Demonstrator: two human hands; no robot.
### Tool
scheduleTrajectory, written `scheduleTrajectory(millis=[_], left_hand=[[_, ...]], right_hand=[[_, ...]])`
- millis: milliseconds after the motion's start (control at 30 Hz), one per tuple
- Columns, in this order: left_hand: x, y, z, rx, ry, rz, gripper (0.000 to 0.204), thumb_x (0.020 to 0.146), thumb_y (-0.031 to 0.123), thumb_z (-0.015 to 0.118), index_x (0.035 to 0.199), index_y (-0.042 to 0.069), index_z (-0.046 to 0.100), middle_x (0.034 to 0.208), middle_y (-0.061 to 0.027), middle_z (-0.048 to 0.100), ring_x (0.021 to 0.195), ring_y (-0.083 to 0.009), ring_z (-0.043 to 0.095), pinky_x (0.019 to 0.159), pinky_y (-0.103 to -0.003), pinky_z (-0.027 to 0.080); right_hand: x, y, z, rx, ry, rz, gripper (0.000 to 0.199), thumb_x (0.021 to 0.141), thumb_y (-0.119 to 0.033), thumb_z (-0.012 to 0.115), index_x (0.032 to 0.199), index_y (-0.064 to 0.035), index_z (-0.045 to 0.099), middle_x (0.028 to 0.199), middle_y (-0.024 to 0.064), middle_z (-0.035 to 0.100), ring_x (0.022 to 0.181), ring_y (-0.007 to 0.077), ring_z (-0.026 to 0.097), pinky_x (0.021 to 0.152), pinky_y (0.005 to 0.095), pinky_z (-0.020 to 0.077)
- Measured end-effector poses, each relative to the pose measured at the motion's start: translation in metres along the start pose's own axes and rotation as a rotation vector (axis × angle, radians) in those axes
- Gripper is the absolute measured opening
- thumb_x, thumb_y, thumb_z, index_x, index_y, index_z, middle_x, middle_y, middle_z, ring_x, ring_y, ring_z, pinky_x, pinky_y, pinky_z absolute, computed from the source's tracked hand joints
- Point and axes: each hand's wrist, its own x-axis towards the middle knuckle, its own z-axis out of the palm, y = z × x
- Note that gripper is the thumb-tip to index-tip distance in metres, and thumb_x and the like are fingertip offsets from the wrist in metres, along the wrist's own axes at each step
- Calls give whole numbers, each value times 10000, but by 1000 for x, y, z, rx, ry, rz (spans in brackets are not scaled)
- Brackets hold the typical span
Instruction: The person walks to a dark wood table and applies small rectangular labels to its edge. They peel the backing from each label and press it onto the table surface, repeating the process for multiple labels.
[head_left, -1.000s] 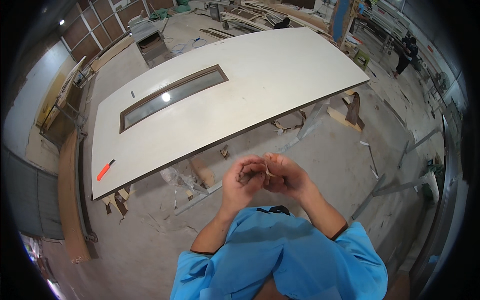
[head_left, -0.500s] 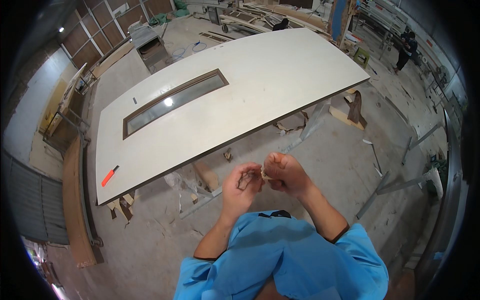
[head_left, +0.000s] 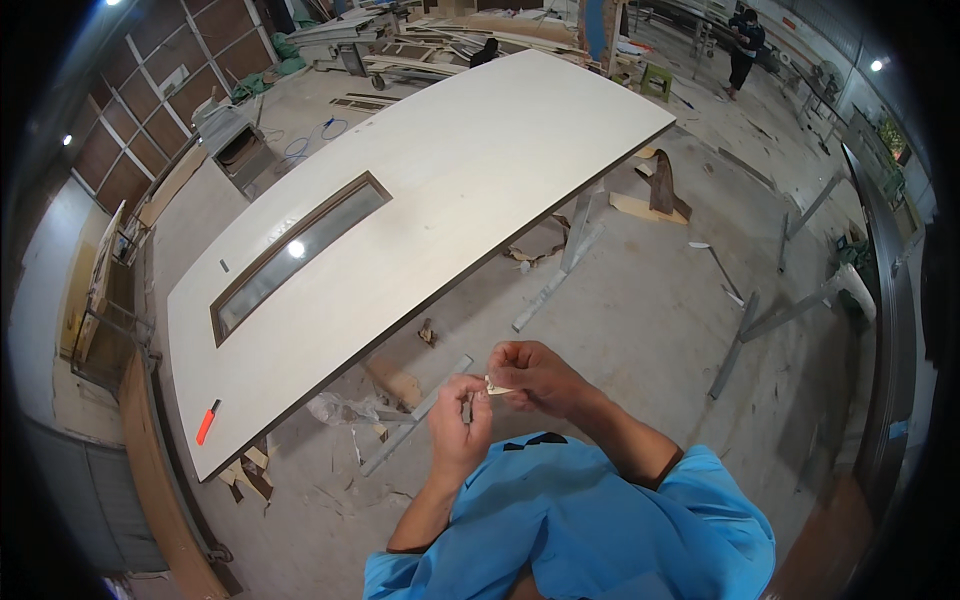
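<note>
Here, the right hand [head_left: 535, 378] is curled nearly closed, and a small pale scrap [head_left: 497, 387] is pinched between its thumb and fingertips. The left hand [head_left: 459, 415] is raised just beside it, with the fingers bent inward and the fingertips brought close to the scrap; whether they actually touch it cannot be told. Both hands are held in front of the chest, above a dusty concrete floor [head_left: 640, 320] and near the long near edge of a white door panel [head_left: 430, 200]. The panel is laid flat on metal trestles [head_left: 570, 250], and a narrow glazed slot [head_left: 295, 255] framed in dark wood is set toward its left half. An orange marker-like tool [head_left: 207, 422] is seen lying near the panel's left corner. The scrap is mostly covered by the right fingers, so its shape and material are hard to make out. The lower arms are partly hidden by the blue shirt sleeves [head_left: 600, 530]. Offcuts and debris under the panel are blurred, and a person [head_left: 745, 45] standing at the far end is too small to describe.
</note>
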Motion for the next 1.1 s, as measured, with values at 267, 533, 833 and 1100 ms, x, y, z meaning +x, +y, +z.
scheduleTrajectory(millis=[267,533,833,1100], left_hand=[[5,7,2,37,-74,74,74,980,-10,557,1052,2,569,994,-109,639,819,-125,589,714,-242,479],[5,12,2,92,-25,78,148,961,2,558,1105,8,591,917,-140,629,764,-258,614,669,-330,491],[7,7,10,59,54,178,157,994,25,442,1102,-11,550,907,-157,612,709,-263,638,653,-345,503],[12,6,19,-124,32,62,109,975,-30,416,1022,-5,511,957,-106,589,833,-158,559,784,-287,480]], right_hand=[[-8,-4,-2,52,34,76,229,921,-238,723,939,-71,568,636,-24,514,501,53,422,440,228,302],[-4,9,-5,109,-37,84,215,933,-229,714,972,-64,581,651,-30,515,509,52,428,447,226,305],[0,18,3,211,-72,77,162,974,-209,671,964,-95,555,653,-25,502,531,60,440,469,226,317],[-12,11,11,179,20,-64,208,986,-254,667,973,-97,532,632,-27,500,502,64,424,446,229,297]])
